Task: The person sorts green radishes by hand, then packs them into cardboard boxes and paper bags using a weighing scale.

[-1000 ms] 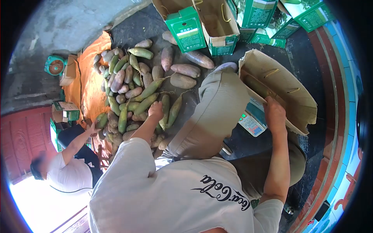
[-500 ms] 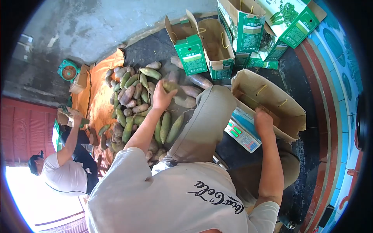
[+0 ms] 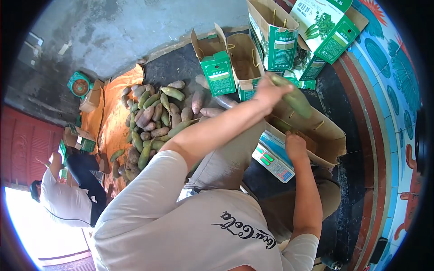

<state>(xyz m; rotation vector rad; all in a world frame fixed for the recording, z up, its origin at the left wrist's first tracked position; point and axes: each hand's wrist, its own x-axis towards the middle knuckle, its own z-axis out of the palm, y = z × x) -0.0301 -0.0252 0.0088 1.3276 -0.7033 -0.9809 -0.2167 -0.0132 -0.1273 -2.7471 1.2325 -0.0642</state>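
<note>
My left hand (image 3: 268, 94) is closed around a green radish (image 3: 299, 103), holding it over an open cardboard box (image 3: 332, 131). My right hand (image 3: 295, 145) grips the near edge of that box. Inside the box, part of another green radish (image 3: 281, 125) shows behind my hands. The box rests on a digital scale (image 3: 274, 162) with lit green displays. To the left, a large pile of green and purplish radishes (image 3: 147, 117) lies on the floor, partly hidden by my left arm.
Several green printed boxes (image 3: 219, 74) stand open along the back. An orange sheet (image 3: 118, 97) lies under part of the pile. At the far left, another person (image 3: 68, 194) sits by small boxes. A teal round device (image 3: 79, 84) stands near the wall.
My left hand has moved right from the radish pile to above the box, carrying a green radish. My right hand stays at the box's edge. The other person's arm has lowered.
</note>
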